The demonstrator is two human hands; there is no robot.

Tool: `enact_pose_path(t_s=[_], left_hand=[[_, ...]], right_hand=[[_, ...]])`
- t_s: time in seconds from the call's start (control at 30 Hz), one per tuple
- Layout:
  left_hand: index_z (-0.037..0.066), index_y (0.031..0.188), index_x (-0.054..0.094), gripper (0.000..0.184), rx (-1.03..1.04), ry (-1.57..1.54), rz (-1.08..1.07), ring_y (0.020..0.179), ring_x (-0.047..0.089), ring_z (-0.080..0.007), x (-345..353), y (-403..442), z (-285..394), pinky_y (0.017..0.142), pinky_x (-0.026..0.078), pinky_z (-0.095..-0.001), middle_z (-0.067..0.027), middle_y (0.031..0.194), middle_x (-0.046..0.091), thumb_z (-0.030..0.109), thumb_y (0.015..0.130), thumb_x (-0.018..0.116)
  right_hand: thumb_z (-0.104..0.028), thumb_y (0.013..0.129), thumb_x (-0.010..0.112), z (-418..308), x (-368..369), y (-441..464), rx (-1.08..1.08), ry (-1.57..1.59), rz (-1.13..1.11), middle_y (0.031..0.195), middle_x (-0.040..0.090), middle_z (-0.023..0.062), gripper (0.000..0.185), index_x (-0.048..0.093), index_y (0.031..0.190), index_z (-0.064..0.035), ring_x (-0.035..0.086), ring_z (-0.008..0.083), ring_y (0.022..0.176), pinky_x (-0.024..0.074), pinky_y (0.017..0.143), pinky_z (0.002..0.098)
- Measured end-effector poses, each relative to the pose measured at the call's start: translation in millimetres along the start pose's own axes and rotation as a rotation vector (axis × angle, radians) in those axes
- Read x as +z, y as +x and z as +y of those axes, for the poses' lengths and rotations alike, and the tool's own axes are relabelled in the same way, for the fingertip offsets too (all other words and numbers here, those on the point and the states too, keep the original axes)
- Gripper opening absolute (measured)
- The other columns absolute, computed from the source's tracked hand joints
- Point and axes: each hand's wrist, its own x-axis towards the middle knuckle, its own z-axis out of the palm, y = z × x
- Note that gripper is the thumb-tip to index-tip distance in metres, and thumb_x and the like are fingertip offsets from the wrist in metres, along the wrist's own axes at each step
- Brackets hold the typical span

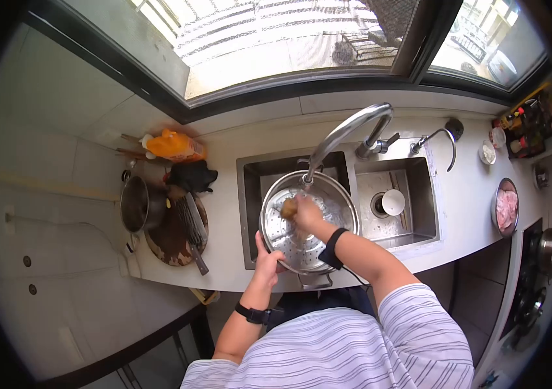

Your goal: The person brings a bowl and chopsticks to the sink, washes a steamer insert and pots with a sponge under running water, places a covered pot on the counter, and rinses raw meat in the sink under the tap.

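Note:
A round steel steamer basket with a perforated bottom [278,251] is tilted over the left basin of the sink, beneath the curved faucet [347,133]. My left hand [266,262] grips its lower left rim, thumb over the edge. Inside the basket, my right hand [306,214] is closed around a small brown scrubber-like lump [289,208], slightly blurred. What exactly the lump is cannot be made out. The faucet's spout ends just above the right hand.
At left, a cleaver [194,235] lies on a round cutting board [159,245] beside a dark pot [134,204]. An orange bottle [175,146] stands behind. The right basin holds a white bowl [393,202]; a bowl of raw meat [506,209] stands farther right, near the stove [524,279].

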Motion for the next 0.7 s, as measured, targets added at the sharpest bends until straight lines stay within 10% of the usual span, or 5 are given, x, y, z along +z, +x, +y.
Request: enact_pose_path(t_s=[0.1,0.2,0.37,0.6,0.7], left_hand=[[0.028,0.141,-0.002,0.098,0.022,0.044,-0.008,0.1,0.047,-0.0253,2,5,-1,0.063,0.049,-0.0428,-0.009,0.133,0.031,-0.006,0.063,0.048],[0.029,0.141,-0.002,0.099,-0.007,0.078,-0.029,0.102,0.046,-0.0247,0,9,-7,0.06,0.048,-0.0387,-0.0075,0.135,0.029,-0.006,0.063,0.048],[0.027,0.141,0.003,0.097,0.052,0.045,0.009,0.099,0.05,-0.0257,-17,14,3,0.06,0.05,-0.0385,-0.0104,0.13,0.036,-0.006,0.061,0.047],[0.021,0.142,0.006,0.095,0.1,-0.004,0.049,0.098,0.053,-0.027,-31,25,-1,0.062,0.051,-0.0399,-0.0131,0.126,0.042,0.0,0.06,0.049],[0.021,0.142,0.004,0.095,0.039,0.118,0.014,0.095,0.052,-0.0249,-26,30,13,0.063,0.049,-0.0377,-0.013,0.125,0.043,0.001,0.061,0.049]], right_hand=[[-0.014,0.072,0.064,18,-13,28,0.357,0.135,0.339,0.106,0.048,0.0237,0.037,0.047,0.104,-0.0034,0.058,0.0378,0.085,0.0467,0.078,0.0441],[-0.015,0.071,0.063,-5,7,26,0.247,0.048,0.373,0.105,0.049,0.0227,0.031,0.051,0.096,-0.0022,0.057,0.0383,0.087,0.0463,0.079,0.0438],[-0.009,0.071,0.055,-31,14,-37,-0.659,0.209,-0.106,0.115,0.049,0.0157,0.029,0.057,0.099,-0.0071,0.05,0.0372,0.096,0.0433,0.084,0.0424],[-0.019,0.069,0.059,56,-50,-22,-0.472,-0.598,-0.625,0.102,0.058,0.0032,0.024,0.066,0.092,-0.0168,0.052,0.0266,0.102,0.0431,0.085,0.038],[-0.023,0.07,0.058,70,-63,33,-0.788,-1.036,-0.135,0.104,0.059,-0.0046,0.019,0.067,0.086,-0.0181,0.042,0.0185,0.116,0.0351,0.093,0.0348]])
